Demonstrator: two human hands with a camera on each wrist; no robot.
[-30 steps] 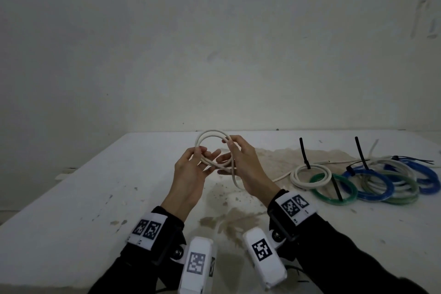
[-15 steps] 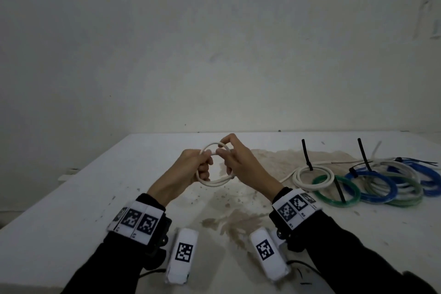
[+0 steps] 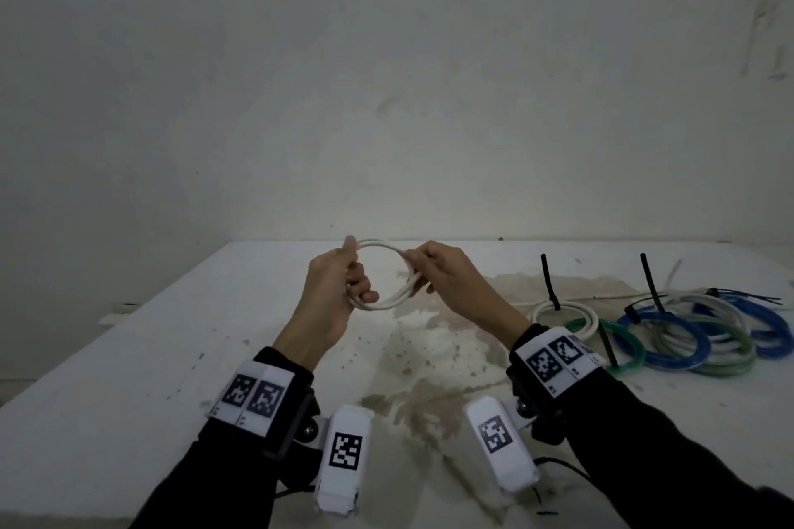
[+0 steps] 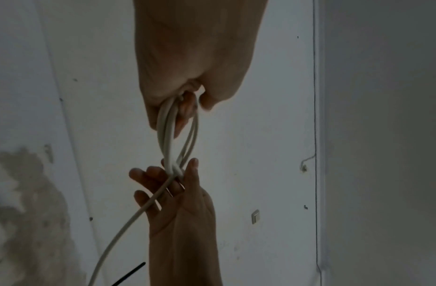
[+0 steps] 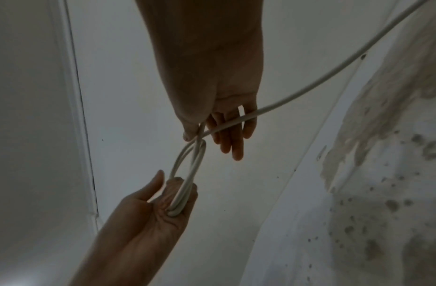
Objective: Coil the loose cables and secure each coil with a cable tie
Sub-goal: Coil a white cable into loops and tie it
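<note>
A white cable coil (image 3: 389,300) of a few loops is held above the white table (image 3: 129,378). My left hand (image 3: 361,286) grips its left side with curled fingers, thumb on top. My right hand (image 3: 414,271) pinches the right side of the coil between thumb and forefinger. The left wrist view has my left hand (image 4: 185,108) wrapped round the coil (image 4: 171,141), the other hand (image 4: 180,174) pinching below, and a loose tail (image 4: 118,232) trailing off. In the right wrist view my right hand (image 5: 199,131) pinches the coil (image 5: 187,170), its other fingers straight.
At the right of the table lie tied coils: a white one (image 3: 542,310) with an upright black cable tie (image 3: 549,281), a green one (image 3: 631,352) and blue ones (image 3: 687,352). Loose black ties (image 3: 747,296) lie behind them. A brown stain (image 3: 429,356) covers the table's middle.
My hands have drawn apart to opposite sides of the coil, so the loop now spans wider between them. The left hand has turned thumb-up.
</note>
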